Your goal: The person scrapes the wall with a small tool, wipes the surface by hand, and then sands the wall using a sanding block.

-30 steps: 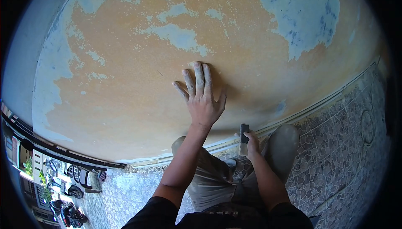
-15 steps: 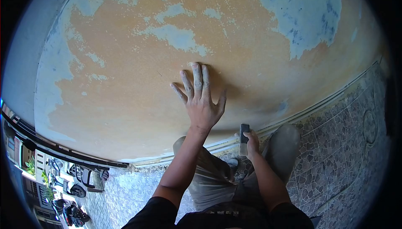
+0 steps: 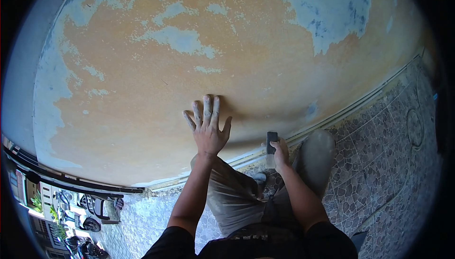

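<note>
My left hand [image 3: 209,136] lies with spread fingers on the lower part of a wall [image 3: 142,121], whose tan surface has pale, worn patches. Dust coats its fingertips, and nothing is held in it. Lower right, close to the base of the wall, my right hand [image 3: 280,154] is closed round a scraper [image 3: 271,138]. The scraper has a dark handle pointing up towards the wall and a pale, flat blade-like part at the lower end. My fingers partly hide it.
My bent knee [image 3: 318,147] is beside my right hand, near the wall's bottom edge. Paving of irregular stone pieces [image 3: 360,173] covers the ground. At the lower left are parked motorbikes [image 3: 78,218] and a dark rail [image 3: 71,179].
My left hand has slid down the wall, still flat with fingers spread. The right hand keeps hold of the scraper. The whole view has shifted slightly.
</note>
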The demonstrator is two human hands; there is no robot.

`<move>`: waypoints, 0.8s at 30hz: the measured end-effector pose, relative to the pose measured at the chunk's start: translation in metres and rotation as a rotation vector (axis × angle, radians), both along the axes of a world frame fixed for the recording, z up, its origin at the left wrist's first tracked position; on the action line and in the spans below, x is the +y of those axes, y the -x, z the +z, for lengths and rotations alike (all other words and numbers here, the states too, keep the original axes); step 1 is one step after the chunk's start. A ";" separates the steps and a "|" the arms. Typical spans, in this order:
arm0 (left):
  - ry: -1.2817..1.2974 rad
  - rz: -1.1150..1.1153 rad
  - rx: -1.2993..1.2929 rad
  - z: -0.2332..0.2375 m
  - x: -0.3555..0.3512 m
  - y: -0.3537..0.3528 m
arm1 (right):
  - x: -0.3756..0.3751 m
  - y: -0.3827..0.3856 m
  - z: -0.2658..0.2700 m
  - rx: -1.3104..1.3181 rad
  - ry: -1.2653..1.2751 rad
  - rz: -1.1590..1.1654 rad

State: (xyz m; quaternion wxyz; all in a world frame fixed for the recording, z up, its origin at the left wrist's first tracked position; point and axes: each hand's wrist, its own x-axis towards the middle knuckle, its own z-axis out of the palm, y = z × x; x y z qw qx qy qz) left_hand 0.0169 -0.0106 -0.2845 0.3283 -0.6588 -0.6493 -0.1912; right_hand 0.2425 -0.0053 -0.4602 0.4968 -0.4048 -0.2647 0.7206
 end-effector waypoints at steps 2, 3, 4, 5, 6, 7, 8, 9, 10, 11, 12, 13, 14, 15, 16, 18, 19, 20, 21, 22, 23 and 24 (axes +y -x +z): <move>-0.037 -0.009 -0.051 0.026 -0.002 -0.001 | -0.001 -0.001 0.005 0.007 0.000 0.013; -0.058 -0.001 -0.054 0.045 0.000 -0.002 | -0.001 -0.001 0.008 -0.015 0.018 0.032; -0.061 0.010 -0.051 0.066 0.004 -0.003 | -0.001 0.000 0.009 -0.038 0.036 0.051; -0.102 0.001 -0.062 0.088 0.008 -0.005 | -0.001 0.002 0.008 -0.037 0.034 0.060; -0.143 -0.010 -0.074 0.107 0.012 -0.008 | -0.001 0.004 0.008 -0.064 0.034 0.076; -0.145 -0.005 -0.073 0.125 0.016 -0.012 | -0.001 0.005 0.008 -0.090 0.034 0.088; -0.175 -0.031 -0.055 0.142 0.020 -0.017 | -0.001 0.006 0.006 -0.089 0.032 0.091; -0.203 -0.057 -0.036 0.150 0.025 -0.019 | -0.001 0.007 0.003 -0.085 0.015 0.090; -0.204 -0.056 -0.034 0.151 0.029 -0.020 | -0.001 0.008 0.000 -0.080 -0.003 0.088; -0.228 -0.091 -0.039 0.151 0.034 -0.022 | -0.001 0.008 -0.002 -0.077 -0.005 0.090; -0.251 -0.126 -0.044 0.150 0.036 -0.023 | 0.000 0.007 -0.002 -0.077 -0.012 0.083; -0.193 -0.065 0.009 0.150 0.034 -0.025 | 0.000 0.007 -0.002 -0.077 -0.020 0.077; -0.196 -0.064 0.011 0.146 0.033 -0.025 | 0.000 0.007 -0.002 -0.075 -0.023 0.079; -0.186 -0.068 0.019 0.140 0.032 -0.024 | 0.000 0.006 0.003 -0.075 -0.005 0.067; -0.176 -0.073 0.025 0.135 0.031 -0.023 | 0.000 0.005 0.006 -0.075 0.013 0.055; -0.159 -0.063 0.020 0.127 0.027 -0.024 | 0.000 0.004 0.006 -0.070 0.013 0.067; -0.146 -0.061 0.024 0.125 0.026 -0.023 | 0.000 0.003 0.005 -0.063 0.016 0.076; -0.134 -0.060 0.028 0.125 0.025 -0.023 | 0.000 0.003 0.002 -0.065 0.014 0.078; -0.136 -0.059 0.028 0.127 0.024 -0.022 | 0.001 0.005 -0.001 -0.077 0.000 0.067; -0.132 -0.050 0.038 0.130 0.023 -0.021 | 0.002 0.006 -0.004 -0.090 -0.014 0.057; -0.128 -0.041 0.048 0.134 0.022 -0.021 | 0.002 0.006 -0.007 -0.088 -0.017 0.057; -0.130 -0.041 0.050 0.138 0.022 -0.021 | 0.002 0.007 -0.006 -0.072 -0.018 0.050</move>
